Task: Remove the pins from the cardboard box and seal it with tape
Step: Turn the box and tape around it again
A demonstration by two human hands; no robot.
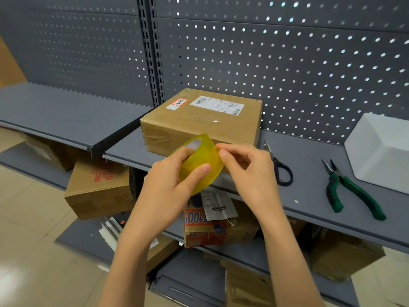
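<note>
A closed cardboard box (pixel 199 120) with a white shipping label and a red-edged sticker lies on the grey shelf (pixel 309 191), against the pegboard. In front of it, above the shelf edge, my left hand (pixel 168 185) grips a yellowish roll of tape (pixel 203 160), fingers through its core and thumb on its outer face. My right hand (pixel 247 169) is at the roll's right rim, with thumb and forefinger pinching at the tape there. No pins are visible on the box.
Black-handled scissors (pixel 280 167) and green-handled pliers (pixel 352 191) lie on the shelf right of the box. A white tray (pixel 380 151) stands at the far right. Several cardboard boxes (pixel 99 191) sit on lower shelves. A second shelf (pixel 55 114) extends left.
</note>
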